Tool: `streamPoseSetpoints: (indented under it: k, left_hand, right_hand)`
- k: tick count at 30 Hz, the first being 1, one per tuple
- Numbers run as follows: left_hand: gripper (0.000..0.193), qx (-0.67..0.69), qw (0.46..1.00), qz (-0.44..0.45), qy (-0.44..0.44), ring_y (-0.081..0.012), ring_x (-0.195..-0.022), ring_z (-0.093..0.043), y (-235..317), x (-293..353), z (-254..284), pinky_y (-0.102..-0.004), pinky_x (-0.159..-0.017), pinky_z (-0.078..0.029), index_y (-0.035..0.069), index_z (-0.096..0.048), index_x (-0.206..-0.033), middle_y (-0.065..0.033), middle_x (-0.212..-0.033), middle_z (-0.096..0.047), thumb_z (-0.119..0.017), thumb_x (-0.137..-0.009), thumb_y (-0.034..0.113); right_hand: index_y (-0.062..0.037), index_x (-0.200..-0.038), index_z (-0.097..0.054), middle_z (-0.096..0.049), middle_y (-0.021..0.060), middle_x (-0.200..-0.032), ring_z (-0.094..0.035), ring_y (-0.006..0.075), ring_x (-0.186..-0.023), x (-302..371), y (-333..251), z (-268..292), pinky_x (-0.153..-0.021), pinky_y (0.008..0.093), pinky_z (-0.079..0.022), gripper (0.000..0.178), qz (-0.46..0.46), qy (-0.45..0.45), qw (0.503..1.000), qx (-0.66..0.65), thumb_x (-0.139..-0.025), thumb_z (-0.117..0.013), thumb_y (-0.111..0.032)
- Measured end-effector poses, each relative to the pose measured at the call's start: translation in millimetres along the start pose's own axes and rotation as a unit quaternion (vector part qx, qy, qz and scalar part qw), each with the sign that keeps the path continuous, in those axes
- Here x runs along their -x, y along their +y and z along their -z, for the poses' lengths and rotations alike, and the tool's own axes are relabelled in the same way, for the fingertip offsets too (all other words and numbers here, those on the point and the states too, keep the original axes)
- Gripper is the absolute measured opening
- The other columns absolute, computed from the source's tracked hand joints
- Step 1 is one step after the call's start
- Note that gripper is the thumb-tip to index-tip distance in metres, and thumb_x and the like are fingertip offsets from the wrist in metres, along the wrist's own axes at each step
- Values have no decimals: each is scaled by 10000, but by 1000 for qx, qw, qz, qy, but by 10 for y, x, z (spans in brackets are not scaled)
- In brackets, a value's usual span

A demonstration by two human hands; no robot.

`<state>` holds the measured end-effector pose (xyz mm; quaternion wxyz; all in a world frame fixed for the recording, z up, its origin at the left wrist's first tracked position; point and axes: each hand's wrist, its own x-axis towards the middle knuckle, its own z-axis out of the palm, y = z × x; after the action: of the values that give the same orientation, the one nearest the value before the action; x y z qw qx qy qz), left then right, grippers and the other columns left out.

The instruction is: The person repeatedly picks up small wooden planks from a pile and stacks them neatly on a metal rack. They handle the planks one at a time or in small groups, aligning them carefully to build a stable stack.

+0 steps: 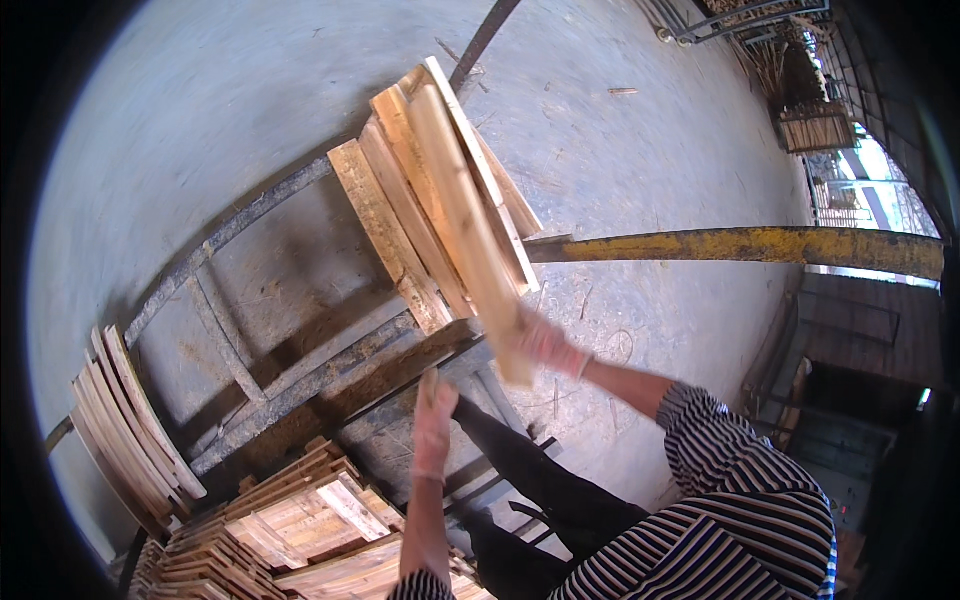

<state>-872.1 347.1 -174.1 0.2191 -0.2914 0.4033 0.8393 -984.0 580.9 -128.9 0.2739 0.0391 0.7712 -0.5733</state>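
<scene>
My right hand (pixel 548 346), in a pale pinkish glove, is closed on the near end of a long wooden board (pixel 462 205). Motion blurs the hand and that end of the board. The board slants away over a stack of several wooden boards (pixel 392 200) resting on a metal frame. Nearer to me and to the left, my left hand (pixel 433 425), gloved too, is closed with its fingers curled. A small brownish bit shows at its top; whether it is wood or a fingertip I cannot make out.
The dusty metal frame (pixel 225 325) extends left, with more boards (pixel 135 425) at its far left. Stacked wood pieces (pixel 310 520) lie at the lower left. A worn yellow bar (pixel 740 243) runs right from the stack. Wood scraps lie on the grey floor (pixel 640 150).
</scene>
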Motion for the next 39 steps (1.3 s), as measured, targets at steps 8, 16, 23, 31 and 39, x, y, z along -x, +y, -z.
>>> streamPoseSetpoints:
  k: [8, 16, 23, 31, 39]
  left_hand:
    - [510, 85, 991, 30, 103, -158, -741, -608, 942, -940, -221, -296, -622, -512, 47, -533, -1201, -50, -928, -647, -833, -825, 218]
    - [494, 128, 986, 11, 106, -172, -754, -652, 193, -369, 593, -306, -643, -528, 89, -514, -1198, -62, -957, -673, -827, -834, 206]
    - [535, 141, 975, 64, 159, -160, -758, -655, 70, 85, 974, -302, -686, -557, 114, -548, -1248, -30, -929, -660, -838, -825, 265]
    - [419, 155, 980, 44, 115, -180, -798, -683, 117, 244, 1408, -311, -732, -574, 40, -670, -1132, -73, -959, -718, -803, -868, 337]
    - [706, 268, 962, -33, -39, -309, -1199, -624, 675, -176, 346, -484, -1027, -525, 66, -464, -1448, -155, -1368, -596, -705, -926, 475]
  right_hand:
    - [23, -1595, -121, -269, 287, -1608, -308, 379, -1489, -134, -317, -347, -1197, 422, -345, 997, -129, -101, 962, 217, -919, -712, -409]
    - [0, -1589, 42, -250, 251, -1559, -385, 413, -1383, -1741, -6, -569, -1130, 481, -420, 1301, -315, 121, 758, 559, -775, -803, -561]
    - [-90, -1606, -85, -314, 258, -1543, -449, 426, -1348, -1570, 183, -332, -1095, 470, -431, 1155, -230, 206, 814, 491, -742, -831, -269]
    - [-7, -1604, -91, -328, 266, -1573, -414, 357, -1418, -1109, -385, -492, -1169, 399, -356, 1182, -187, 100, 949, 235, -730, -833, -292]
    - [77, -1583, -28, -192, 273, -1633, -200, 323, -1528, 737, -1063, -555, -1247, 367, -187, 1350, -111, -113, 985, 63, -666, -924, -348]
